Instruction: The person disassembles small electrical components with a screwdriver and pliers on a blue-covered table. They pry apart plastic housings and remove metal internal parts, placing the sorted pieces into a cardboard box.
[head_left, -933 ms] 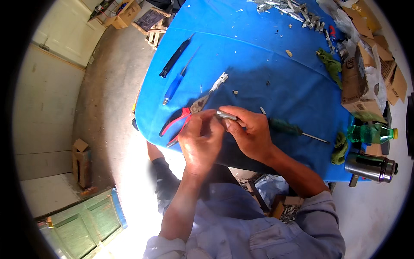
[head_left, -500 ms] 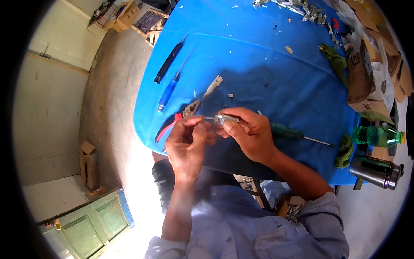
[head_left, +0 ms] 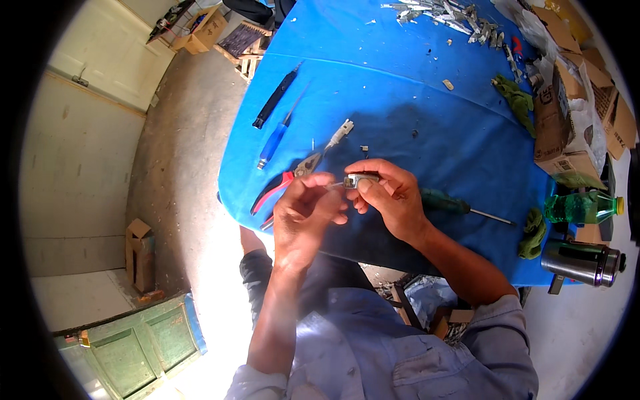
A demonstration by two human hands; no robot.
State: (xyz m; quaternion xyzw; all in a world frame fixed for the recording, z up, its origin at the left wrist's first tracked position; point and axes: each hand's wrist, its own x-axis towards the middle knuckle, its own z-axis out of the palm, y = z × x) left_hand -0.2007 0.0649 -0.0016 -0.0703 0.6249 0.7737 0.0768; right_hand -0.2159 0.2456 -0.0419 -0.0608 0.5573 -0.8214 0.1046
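Note:
My right hand [head_left: 393, 203] grips a small silver metal part [head_left: 363, 179] between thumb and fingers, just over the near side of the blue-covered table. A thin, pale pin-like piece [head_left: 339, 185] runs from my left hand [head_left: 300, 227] to the end of that part; my left thumb and fingertips pinch it, and its hidden end cannot be made out. Beyond my left hand lie pliers with red and black handles [head_left: 272, 192], and a narrow metal piece [head_left: 341, 132] sits by their jaws. A screwdriver with a dark green handle [head_left: 443, 202] lies beside my right hand.
A blue-handled screwdriver [head_left: 272, 145] and a black pen-like tool [head_left: 275, 100] lie at the left. Metal parts are heaped [head_left: 460, 20] at the far edge. Along the right stand a cardboard box [head_left: 555, 123], a green bottle [head_left: 581, 209] and a steel flask [head_left: 579, 261].
Both hands have shifted slightly right in the picture, as has much of the table. The metal part is turned a little, and less of the thin piece shows between my hands.

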